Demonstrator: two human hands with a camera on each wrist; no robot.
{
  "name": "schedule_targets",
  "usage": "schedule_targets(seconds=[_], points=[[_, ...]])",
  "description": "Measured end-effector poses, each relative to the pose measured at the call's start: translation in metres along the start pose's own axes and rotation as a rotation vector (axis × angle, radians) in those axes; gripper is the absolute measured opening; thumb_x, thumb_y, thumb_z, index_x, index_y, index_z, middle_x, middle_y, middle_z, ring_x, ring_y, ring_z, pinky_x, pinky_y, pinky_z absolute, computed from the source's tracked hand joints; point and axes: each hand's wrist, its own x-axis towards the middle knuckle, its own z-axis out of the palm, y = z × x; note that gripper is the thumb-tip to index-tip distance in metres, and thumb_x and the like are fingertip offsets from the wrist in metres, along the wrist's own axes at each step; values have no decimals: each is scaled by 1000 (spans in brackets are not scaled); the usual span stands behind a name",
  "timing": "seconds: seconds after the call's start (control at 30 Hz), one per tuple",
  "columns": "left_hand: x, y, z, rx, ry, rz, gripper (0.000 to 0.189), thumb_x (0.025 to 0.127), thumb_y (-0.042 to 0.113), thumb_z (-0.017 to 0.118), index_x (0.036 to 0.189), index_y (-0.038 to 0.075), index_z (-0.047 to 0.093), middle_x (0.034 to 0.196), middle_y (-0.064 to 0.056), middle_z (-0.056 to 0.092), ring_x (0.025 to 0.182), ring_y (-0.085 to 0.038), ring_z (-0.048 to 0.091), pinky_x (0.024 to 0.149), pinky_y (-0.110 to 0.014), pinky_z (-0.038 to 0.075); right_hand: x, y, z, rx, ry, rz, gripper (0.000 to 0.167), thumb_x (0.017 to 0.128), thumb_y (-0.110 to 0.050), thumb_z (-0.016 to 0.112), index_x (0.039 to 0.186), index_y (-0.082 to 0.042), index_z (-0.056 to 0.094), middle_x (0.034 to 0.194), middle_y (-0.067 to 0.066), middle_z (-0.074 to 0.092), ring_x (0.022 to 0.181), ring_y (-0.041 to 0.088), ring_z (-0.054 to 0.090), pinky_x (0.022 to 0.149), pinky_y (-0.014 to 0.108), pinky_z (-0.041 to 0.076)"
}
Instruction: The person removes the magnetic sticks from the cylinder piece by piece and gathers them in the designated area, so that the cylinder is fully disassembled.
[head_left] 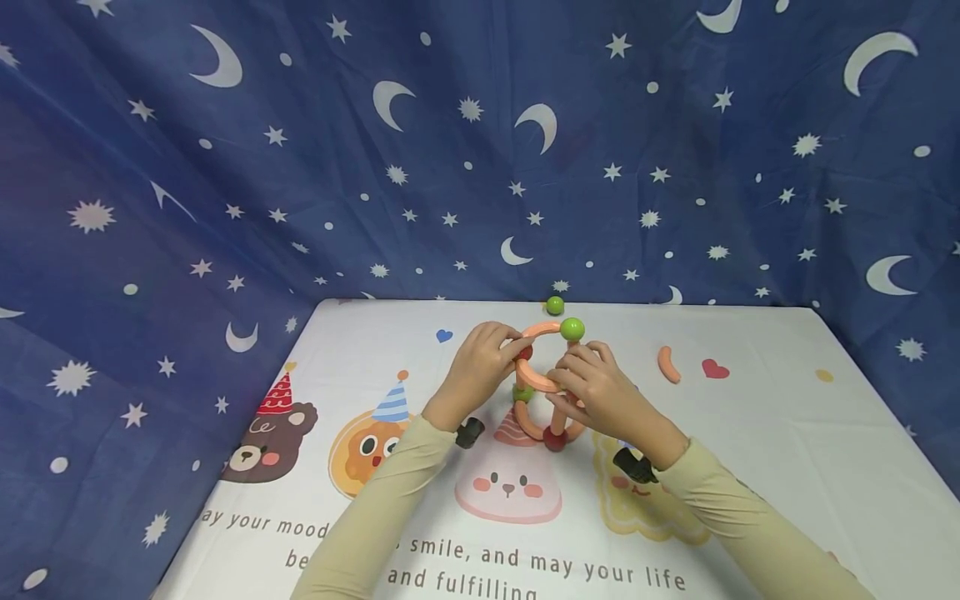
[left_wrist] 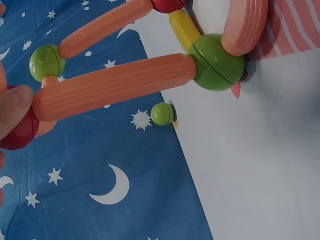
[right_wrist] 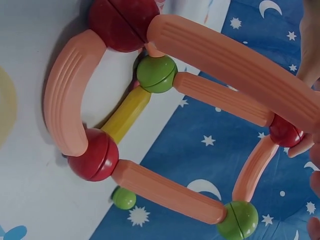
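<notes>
A toy frame of orange rods joined by red and green balls stands on the table between both hands. At its upper left, my left hand (head_left: 476, 367) pinches a red ball (left_wrist: 22, 127) with thumb and fingers. My right hand (head_left: 600, 387) grips the front of the frame, fingers around the near end of a curved orange rod (head_left: 534, 377) and the top of an upright orange rod (right_wrist: 225, 62). That joint is hidden by the fingers. A green ball (head_left: 572, 329) tops the back right corner. Low down, a yellow rod (right_wrist: 127, 114) links a green ball (right_wrist: 157, 74) and a red ball (right_wrist: 95, 155).
Behind the frame, a loose green ball (head_left: 555, 305) lies near the table's back edge. One loose curved orange rod (head_left: 667, 365) lies to the right. The white tablecloth (head_left: 810, 450) carries printed cartoons, and a blue starry curtain (head_left: 465, 167) hangs behind.
</notes>
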Motion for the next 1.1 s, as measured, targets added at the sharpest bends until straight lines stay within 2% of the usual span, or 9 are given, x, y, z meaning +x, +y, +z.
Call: schedule_targets(seconds=[0.13,0.33,0.43,0.57,0.8,1.1], points=[[0,-3,0,-50,-17,-31,28,79,17,74,107,15,72,98,-1,63,97,-17,58,95,-30,45,4,-1,2,-2,11,-3,21,73,-20,75,87,-9,64,82,1,62,91,23,56,83,47,41],[2,-6,0,-79,-28,-37,32,75,16,77,107,15,71,97,0,63,97,-15,58,96,-30,44,12,-3,8,-68,12,15,22,70,-22,80,83,-9,67,72,-1,63,79,19,53,78,44,42],[2,-6,-1,-87,-32,-38,34,73,14,79,106,15,71,97,0,62,96,-15,58,96,-29,44,14,-4,9,-64,-10,45,21,68,-20,82,78,-10,67,71,-1,63,79,19,53,80,45,42],[2,-7,-1,-88,-34,-35,34,72,13,79,105,15,72,96,0,62,96,-15,58,96,-29,44,16,-5,10,-47,-83,116,22,68,-23,83,78,-11,68,77,1,65,87,21,55,85,49,41],[1,-7,-1,-83,-19,-20,34,72,13,80,105,14,72,96,0,62,95,-15,57,96,-30,44,23,0,12,-24,-198,295,19,75,-27,78,81,-10,71,82,2,68,90,22,57,86,49,38],[-1,-7,1,-83,-18,-4,34,74,16,79,106,14,71,96,0,62,96,-15,57,95,-30,44,30,9,13,163,-341,439,19,82,-28,71,85,-10,72,85,3,70,93,24,59,82,46,37]])
